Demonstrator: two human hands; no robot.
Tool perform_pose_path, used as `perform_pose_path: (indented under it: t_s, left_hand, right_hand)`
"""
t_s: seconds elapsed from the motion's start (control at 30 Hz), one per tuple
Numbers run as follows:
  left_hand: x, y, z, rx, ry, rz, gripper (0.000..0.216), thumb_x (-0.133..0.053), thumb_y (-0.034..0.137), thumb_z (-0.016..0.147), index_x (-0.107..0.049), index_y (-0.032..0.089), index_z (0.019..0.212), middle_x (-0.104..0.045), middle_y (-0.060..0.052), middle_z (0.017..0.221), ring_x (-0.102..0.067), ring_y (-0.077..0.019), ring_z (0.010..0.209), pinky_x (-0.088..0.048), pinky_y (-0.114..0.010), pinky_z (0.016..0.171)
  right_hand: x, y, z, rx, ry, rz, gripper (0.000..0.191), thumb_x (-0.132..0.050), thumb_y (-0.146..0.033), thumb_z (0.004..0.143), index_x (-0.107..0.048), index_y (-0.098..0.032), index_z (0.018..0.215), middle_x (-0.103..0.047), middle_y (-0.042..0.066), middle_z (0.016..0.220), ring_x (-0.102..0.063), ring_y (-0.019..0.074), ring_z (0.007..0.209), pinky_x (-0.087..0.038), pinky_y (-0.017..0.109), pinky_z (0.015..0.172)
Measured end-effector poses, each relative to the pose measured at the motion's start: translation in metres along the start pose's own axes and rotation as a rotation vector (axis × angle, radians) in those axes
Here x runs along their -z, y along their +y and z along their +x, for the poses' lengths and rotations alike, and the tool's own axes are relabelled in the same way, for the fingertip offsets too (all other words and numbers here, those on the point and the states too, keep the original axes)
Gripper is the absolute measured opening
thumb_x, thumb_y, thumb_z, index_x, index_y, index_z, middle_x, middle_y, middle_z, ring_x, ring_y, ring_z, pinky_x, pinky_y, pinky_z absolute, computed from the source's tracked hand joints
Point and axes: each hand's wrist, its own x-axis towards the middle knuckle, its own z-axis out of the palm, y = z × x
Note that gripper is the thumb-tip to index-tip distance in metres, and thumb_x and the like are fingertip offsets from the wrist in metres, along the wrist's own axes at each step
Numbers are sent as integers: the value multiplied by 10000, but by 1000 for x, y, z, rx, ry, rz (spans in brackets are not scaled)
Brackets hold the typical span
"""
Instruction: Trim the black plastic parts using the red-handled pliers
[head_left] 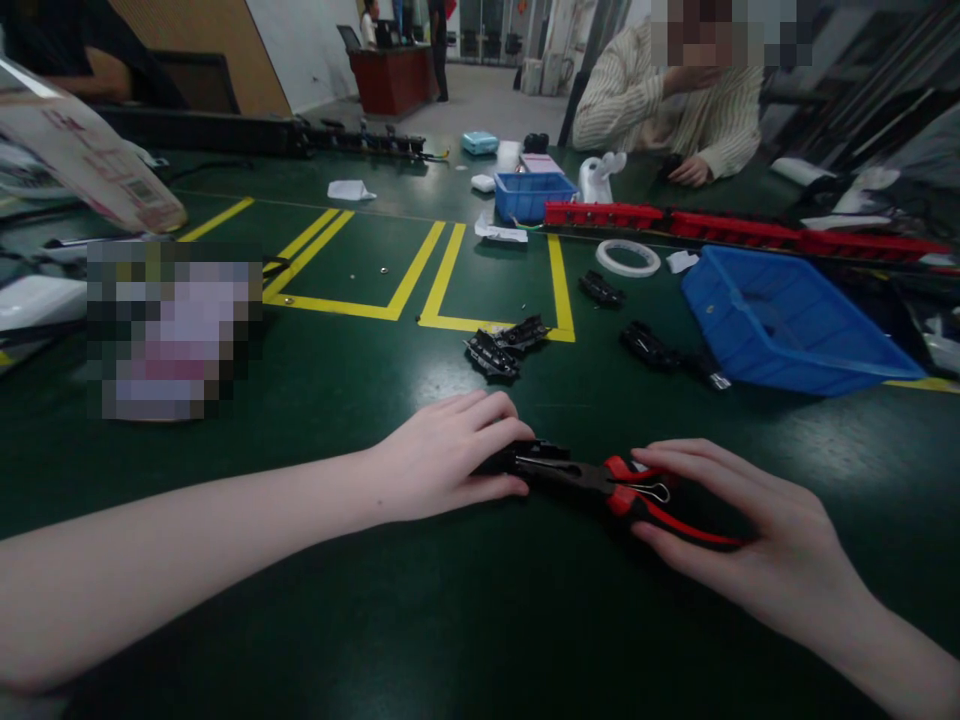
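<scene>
My left hand (pixel 450 455) is closed on a small black plastic part (pixel 555 449), pinned low over the green table; the fingers cover much of it. From the right, my right hand (pixel 750 525) grips long-nose pliers (pixel 619 483) by their red and black handles. The jaws point left and their tips reach the black part beside my left fingertips. Whether the tips bite on it I cannot tell. A wire spring shows between the handles. Beyond my hands, two similar black parts (pixel 493 356) lie against each other.
More black pieces (pixel 649 345) lie near a tilted blue bin (pixel 795 320). Behind are a tape roll (pixel 628 258), a red strip (pixel 667 222) and a smaller blue bin (pixel 534 196). Yellow tape (pixel 337 306) marks the table (pixel 315 620). Someone in a striped sweater (pixel 622 90) sits opposite.
</scene>
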Motion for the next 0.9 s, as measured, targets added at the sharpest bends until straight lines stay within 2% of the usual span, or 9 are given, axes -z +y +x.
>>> perform_pose_path:
  t_s: [0.33,0.7,0.9]
  left_hand:
    - [-2,-1,1,-10,-4,-23,356,-603,381,857,-538,170,1137,-556,-67,1080,-556,-192,922,-491,-305,747]
    - [-3,0,3,-41,-24,-20,353,-602,364,863,-539,168,1149,-561,-69,1080,-561,-195,927,-490,-296,738]
    - [-2,-1,4,-49,-29,-2,359,-602,369,861,-542,156,1143,-564,-71,1080,-561,-195,925,-488,-294,722]
  right_hand:
    - [5,5,2,52,-5,-9,377,-642,-325,778,-545,-264,1137,-629,35,1057,-643,153,916,-554,243,792]
    - [-4,8,6,43,-20,133,345,-627,-303,776,-556,-258,1110,-632,52,1038,-633,196,919,-541,319,770]
    - [2,15,7,74,-34,124,365,-643,-301,762,-558,-262,1115,-632,53,1054,-627,196,937,-534,325,788]
